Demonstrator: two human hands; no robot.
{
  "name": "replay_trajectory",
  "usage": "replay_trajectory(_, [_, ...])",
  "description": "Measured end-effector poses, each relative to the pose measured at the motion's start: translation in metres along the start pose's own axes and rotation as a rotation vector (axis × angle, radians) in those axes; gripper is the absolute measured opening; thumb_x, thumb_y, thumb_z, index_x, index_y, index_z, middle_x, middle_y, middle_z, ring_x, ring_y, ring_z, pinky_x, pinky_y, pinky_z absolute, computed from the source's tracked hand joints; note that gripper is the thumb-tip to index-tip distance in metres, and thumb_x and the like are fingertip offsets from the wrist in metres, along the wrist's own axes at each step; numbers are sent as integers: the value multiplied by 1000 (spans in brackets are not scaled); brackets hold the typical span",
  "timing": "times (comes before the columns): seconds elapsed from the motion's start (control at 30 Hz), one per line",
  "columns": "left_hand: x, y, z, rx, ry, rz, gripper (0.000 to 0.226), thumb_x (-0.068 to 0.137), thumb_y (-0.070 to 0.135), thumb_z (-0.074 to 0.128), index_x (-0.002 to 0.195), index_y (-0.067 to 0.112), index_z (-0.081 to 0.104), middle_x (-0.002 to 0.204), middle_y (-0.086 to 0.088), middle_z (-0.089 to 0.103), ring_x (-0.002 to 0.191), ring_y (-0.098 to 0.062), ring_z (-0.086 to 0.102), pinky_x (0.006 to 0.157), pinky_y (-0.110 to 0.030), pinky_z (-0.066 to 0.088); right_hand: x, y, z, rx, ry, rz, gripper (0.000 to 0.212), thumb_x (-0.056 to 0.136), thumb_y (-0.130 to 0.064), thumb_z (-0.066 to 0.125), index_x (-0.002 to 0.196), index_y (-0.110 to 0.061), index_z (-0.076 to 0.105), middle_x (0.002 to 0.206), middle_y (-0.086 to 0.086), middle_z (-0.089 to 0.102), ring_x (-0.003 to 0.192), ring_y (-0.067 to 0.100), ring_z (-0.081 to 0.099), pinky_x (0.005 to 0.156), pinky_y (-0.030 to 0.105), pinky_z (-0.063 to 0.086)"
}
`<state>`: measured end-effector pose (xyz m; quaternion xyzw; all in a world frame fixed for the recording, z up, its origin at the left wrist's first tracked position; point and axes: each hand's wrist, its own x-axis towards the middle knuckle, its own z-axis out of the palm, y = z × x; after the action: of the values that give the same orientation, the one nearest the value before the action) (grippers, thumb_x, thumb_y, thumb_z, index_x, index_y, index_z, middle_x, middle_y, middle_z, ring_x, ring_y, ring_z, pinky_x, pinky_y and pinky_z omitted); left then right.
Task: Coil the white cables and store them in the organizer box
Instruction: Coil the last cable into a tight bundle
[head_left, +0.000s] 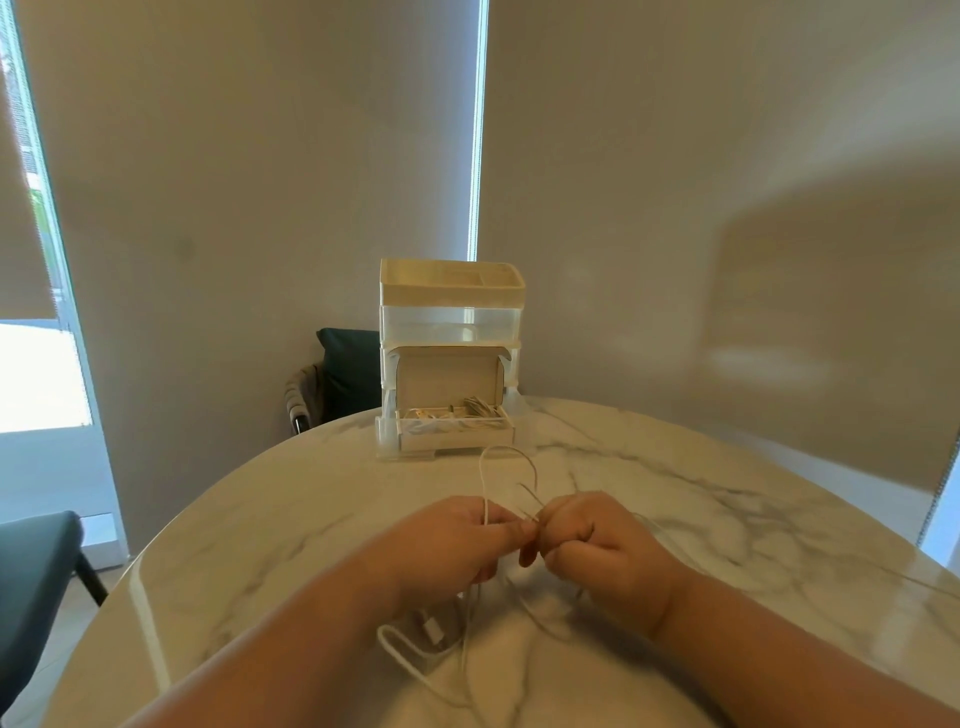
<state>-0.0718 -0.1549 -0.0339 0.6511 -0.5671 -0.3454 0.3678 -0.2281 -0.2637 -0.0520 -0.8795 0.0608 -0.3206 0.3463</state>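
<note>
Head view, down over a round marble table (727, 493). At its middle, left hand (452, 545) and right hand (608, 558) close together over the tabletop, fingertips almost meeting. Left fingers and thumb curled, pinched on a white cable (485, 493). Right fingers curled too, clamped on the same cable just beside the left thumb. Above the hands, a tall narrow loop of that cable, arched toward the far side. Below the hands, loose lengths hanging down and lying on the table near the front edge, with a bend at the left and a white plug (434, 632) lying flat beside it. One more thin strand off to the right across the marble, out toward the table's edge; hard to tell whether part of the same cable.

At the far edge of the table, well apart from the hands, an organizer box (449, 325): cream tray on top, clear drawer under it. Against its lower front, a small cardboard box (452, 442), lid up, with bundled cables (431, 421) already inside. Behind the table to the left, a dark chair (348, 374). A second dark seat (36, 556) at the left edge of the picture. Beige blinds (260, 182) across the back, bright window (36, 374) at far left.
</note>
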Motion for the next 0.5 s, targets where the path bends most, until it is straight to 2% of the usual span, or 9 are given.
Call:
replay_trajectory(0.1, [3,3,9,-30,105,19,32,97,32,53,75,19,71,59,10,52,52,-6,42,52,-19,36,-3,-5,-3,192,13,92,36,64,-28,53,63,5,68,78,19,71,77,34,67,65,45,53])
replay_trajectory(0.17, [8,5,10,-151,253,-30,27,96,24,51,79,21,72,66,5,56,56,-9,44,49,-21,35,-4,-9,-4,322,47,131,34,65,-25,56,72,4,71,97,17,72,81,33,69,69,40,54])
replay_trajectory(0.23, [13,4,7,-148,348,-91,23,96,23,51,86,23,72,74,1,58,59,-11,46,51,-23,36,-5,-13,-7,393,126,198,24,70,-17,56,79,0,71,111,11,70,82,37,71,68,44,53])
replay_trajectory(0.27, [14,3,7,-129,342,-103,24,97,23,50,87,22,72,73,0,58,58,-11,45,51,-24,35,-4,-13,-10,415,157,215,21,71,-15,54,77,-2,70,107,11,70,79,38,71,66,44,53])
replay_trajectory(0.3, [15,2,7,-149,307,-114,25,99,26,50,89,21,72,68,2,55,53,-11,42,50,-23,34,-4,-12,-12,416,165,208,17,70,-18,55,71,-7,68,94,15,70,72,35,69,64,42,51])
replay_trajectory(0.37, [13,4,10,-253,221,-173,36,100,45,48,96,22,75,58,5,49,46,-9,37,46,-21,32,-3,-16,-12,347,108,154,16,65,-28,51,54,-21,61,64,13,57,57,24,54,55,34,44])
replay_trajectory(0.4, [12,4,10,-297,189,-192,43,98,54,48,97,22,76,57,5,48,45,-8,36,45,-21,31,-3,-17,-8,330,49,119,19,66,-29,49,49,-26,56,56,8,49,53,18,45,53,31,39])
replay_trajectory(0.43, [11,2,11,-337,154,-190,47,96,58,50,93,18,75,55,5,46,44,-9,35,44,-22,30,-2,-18,-2,347,-22,92,21,66,-28,48,46,-29,53,52,1,45,51,14,39,53,29,35])
replay_trajectory(0.5, [7,3,14,-412,91,-157,43,94,51,58,79,10,66,51,2,43,43,-11,31,43,-23,24,0,-19,10,393,-145,70,21,65,-24,49,45,-29,51,49,-9,41,49,10,34,51,24,31])
